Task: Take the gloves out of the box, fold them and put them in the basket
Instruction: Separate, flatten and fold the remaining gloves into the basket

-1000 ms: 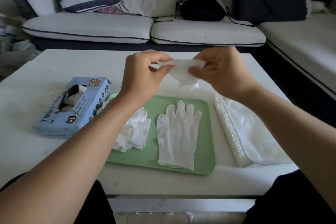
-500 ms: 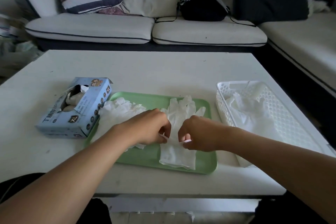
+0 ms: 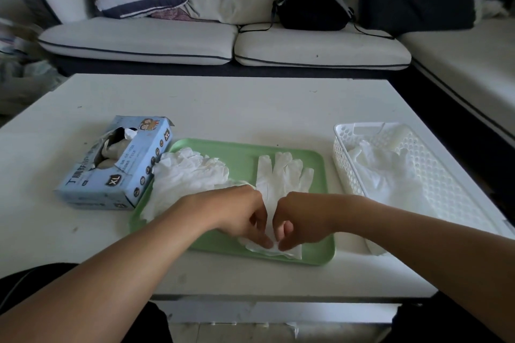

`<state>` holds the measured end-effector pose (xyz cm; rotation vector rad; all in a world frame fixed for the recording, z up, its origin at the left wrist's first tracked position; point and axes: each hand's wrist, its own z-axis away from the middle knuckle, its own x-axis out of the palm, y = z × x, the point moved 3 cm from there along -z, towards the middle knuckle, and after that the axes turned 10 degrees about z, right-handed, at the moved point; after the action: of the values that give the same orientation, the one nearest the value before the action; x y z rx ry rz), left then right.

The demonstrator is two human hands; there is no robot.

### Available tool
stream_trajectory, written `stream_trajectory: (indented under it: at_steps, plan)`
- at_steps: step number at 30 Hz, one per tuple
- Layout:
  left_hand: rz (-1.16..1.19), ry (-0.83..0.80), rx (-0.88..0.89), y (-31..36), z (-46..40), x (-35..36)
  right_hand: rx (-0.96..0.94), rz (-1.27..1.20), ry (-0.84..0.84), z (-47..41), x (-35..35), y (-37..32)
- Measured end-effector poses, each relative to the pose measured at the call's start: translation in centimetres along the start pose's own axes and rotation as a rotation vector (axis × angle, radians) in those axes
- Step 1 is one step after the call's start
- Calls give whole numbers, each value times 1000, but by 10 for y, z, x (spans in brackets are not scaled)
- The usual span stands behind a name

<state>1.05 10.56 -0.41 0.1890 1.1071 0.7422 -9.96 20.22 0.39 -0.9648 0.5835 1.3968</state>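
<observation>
A white glove [image 3: 281,175] lies flat on the green tray [image 3: 239,153], fingers pointing away from me. My left hand [image 3: 239,217] and my right hand [image 3: 301,220] sit side by side over its cuff end, and their fingertips pinch the cuff near the tray's front edge. A loose heap of white gloves [image 3: 186,175] lies on the tray's left part. The blue glove box [image 3: 119,164] stands left of the tray, its torn top showing more gloves. The white perforated basket [image 3: 345,164] at the right holds white gloves.
The white table [image 3: 223,108] stretches bare behind the tray. Beyond it stands a sofa [image 3: 178,42] with cushions and a black backpack [image 3: 312,5]. The table's front edge runs just below my forearms.
A second ago both hands held a small folded glove up in the air. They have come down to the flat glove on the tray and slid toward me along it to the cuff.
</observation>
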Motion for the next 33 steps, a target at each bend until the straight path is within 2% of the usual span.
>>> stream_trajectory:
  at_steps: [3,5,7,9,13,17,24,28,33]
  plan:
    - [15,79,-71,-4,-1,-7,45,-172,24,7,-18,15]
    - [-54,195,-127,-7,0,-15,187,-161,199,7,-33,40]
    - [-122,283,-190,-10,1,-19,373,-28,404,5,-42,67]
    - [-164,323,-254,-13,1,-19,495,-37,496,1,-41,85]
    - [-198,333,-306,-13,-2,-16,500,-140,471,-15,-36,93]
    - [-178,336,-268,-16,-5,-13,467,-168,458,-26,-35,88]
    - [-154,287,-211,-23,-10,-11,496,-103,368,-41,-33,90]
    - [-143,229,-225,-23,-13,-10,519,-206,436,-42,-32,96]
    - [-80,251,-227,-21,-15,-11,521,-256,516,-44,-30,99]
